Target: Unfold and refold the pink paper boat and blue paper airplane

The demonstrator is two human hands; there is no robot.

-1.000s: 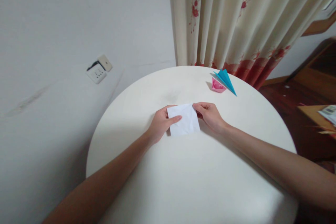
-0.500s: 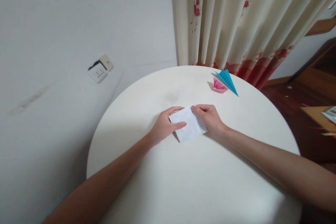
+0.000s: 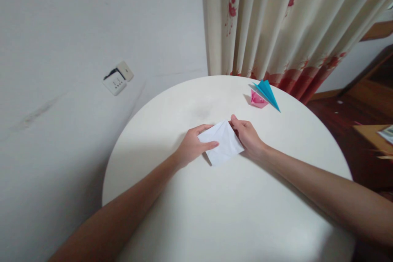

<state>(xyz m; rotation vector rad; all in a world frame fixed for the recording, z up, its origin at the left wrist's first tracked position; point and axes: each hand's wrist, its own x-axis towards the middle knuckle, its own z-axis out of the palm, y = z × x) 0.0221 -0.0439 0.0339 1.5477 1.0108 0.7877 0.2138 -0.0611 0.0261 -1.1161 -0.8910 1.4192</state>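
A folded piece of white paper [image 3: 221, 147] is held a little above the middle of the round table, tilted, with a crease running down from its top corner. My left hand [image 3: 196, 145] grips its left side, thumb on the front and fingers behind. At the right edge is my right hand [image 3: 248, 134], its thumb lifted off the front face near the top corner. The fingers of that hand are curled at and behind the paper's edge, partly hidden.
The white round table [image 3: 227, 208] stands by a wall with a socket [image 3: 115, 83]. Toward its far right edge lie a pink folded paper piece [image 3: 258, 100] and a blue paper plane [image 3: 267, 95]. Behind hangs a cream and red curtain [image 3: 260, 24].
My right thumb has come off the paper's front and now points up beside the top corner. The paper's right part shows more, with a visible crease. My left hand keeps its grip.
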